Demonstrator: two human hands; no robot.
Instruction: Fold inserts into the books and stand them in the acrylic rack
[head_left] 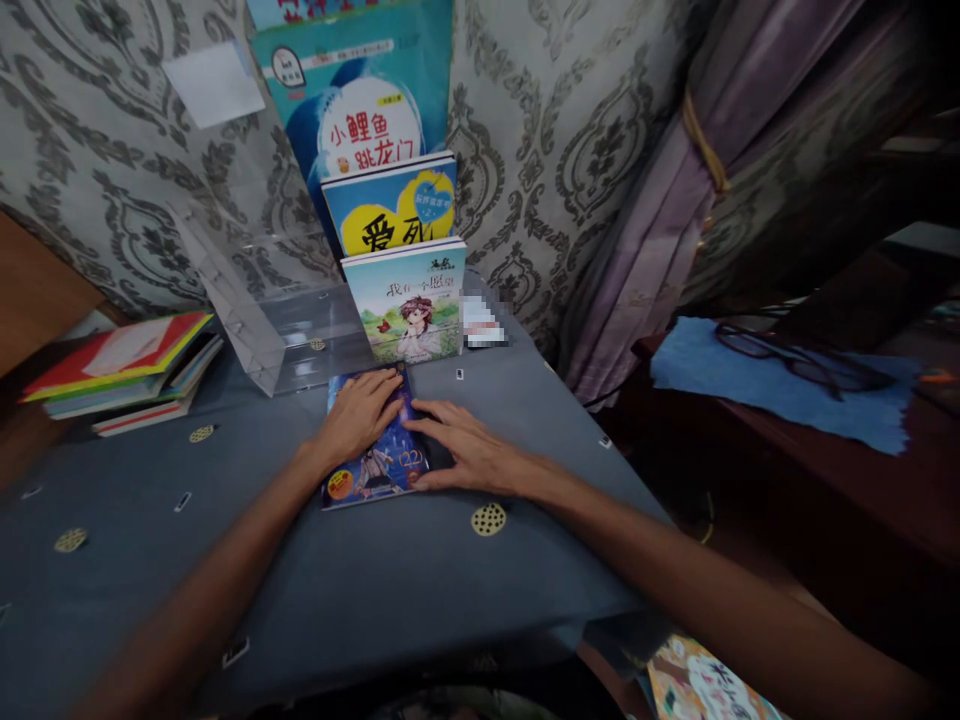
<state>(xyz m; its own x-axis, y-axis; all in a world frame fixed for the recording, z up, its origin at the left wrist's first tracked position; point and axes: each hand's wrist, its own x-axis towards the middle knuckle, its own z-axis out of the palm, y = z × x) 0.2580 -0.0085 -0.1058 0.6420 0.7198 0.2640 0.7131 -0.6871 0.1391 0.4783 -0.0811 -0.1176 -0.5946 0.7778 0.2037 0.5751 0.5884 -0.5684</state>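
A dark blue illustrated book [382, 462] lies flat on the grey tablecloth [375, 580]. My left hand [360, 415] rests palm down on the book's upper left, fingers stretched out. My right hand [469, 450] lies flat at the book's right edge, fingers spread, thumb touching the cover. Just behind stands a clear acrylic tiered rack [255, 310] with three children's books upright in steps: a green one [405, 300] in front, a blue and yellow one [390, 205] behind it, and a larger teal one [360, 90] at the back.
A stack of thin colourful books [124, 370] lies at the table's left. A patterned curtain hangs behind. To the right, glasses [795, 360] lie on a blue cloth [780, 385] on a dark wooden surface. Another book [697, 685] shows below the table's front right corner.
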